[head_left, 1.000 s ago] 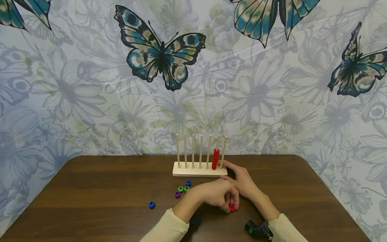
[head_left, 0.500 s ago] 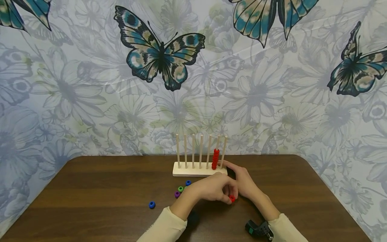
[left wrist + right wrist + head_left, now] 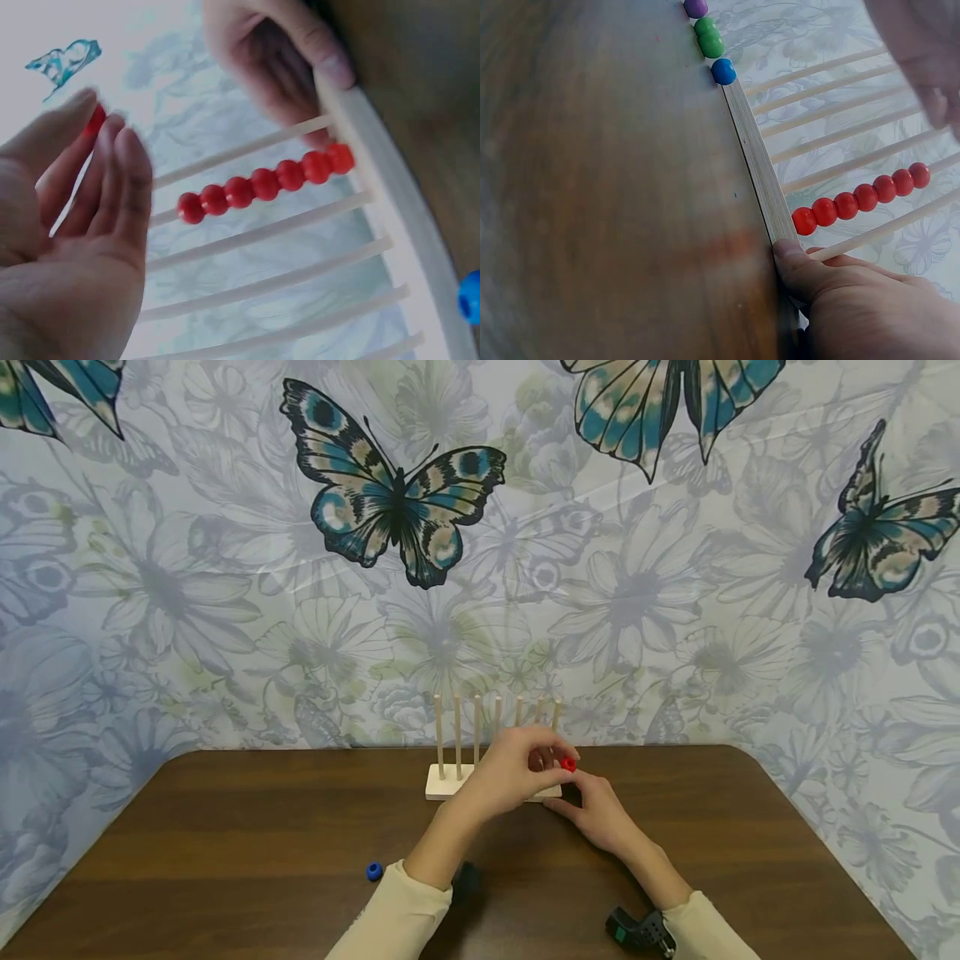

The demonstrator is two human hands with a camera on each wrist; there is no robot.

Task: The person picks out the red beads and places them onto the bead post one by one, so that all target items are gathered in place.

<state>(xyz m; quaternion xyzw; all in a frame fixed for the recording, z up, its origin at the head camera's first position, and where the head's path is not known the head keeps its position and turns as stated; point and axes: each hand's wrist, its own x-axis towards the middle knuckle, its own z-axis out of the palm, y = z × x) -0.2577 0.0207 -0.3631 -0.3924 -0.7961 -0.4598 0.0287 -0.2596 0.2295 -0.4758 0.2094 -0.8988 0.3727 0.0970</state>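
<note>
Between thumb and fingertips my left hand (image 3: 513, 768) pinches a red bead (image 3: 567, 764), raised in front of the pegs at the right end of a pale wooden peg rack (image 3: 442, 789). In the left wrist view the same red bead (image 3: 96, 118) shows at the fingertips. My right hand (image 3: 603, 814) grips the right end of the rack's base, with the thumb (image 3: 791, 259) on its front edge. Several red beads (image 3: 866, 197) are stacked on the second peg from that end; in the head view my left hand hides them. The outermost peg (image 3: 900, 223) is bare.
A blue bead (image 3: 374, 871) lies on the brown table (image 3: 225, 827), left of my left forearm. In the right wrist view another blue bead (image 3: 724, 71), green beads (image 3: 711, 43) and a purple bead (image 3: 696, 7) lie before the rack. A patterned butterfly backdrop (image 3: 637, 610) stands behind.
My left hand has lifted the red bead off the table, up and away toward the rack's right pegs. My right hand has stayed at the end of the base.
</note>
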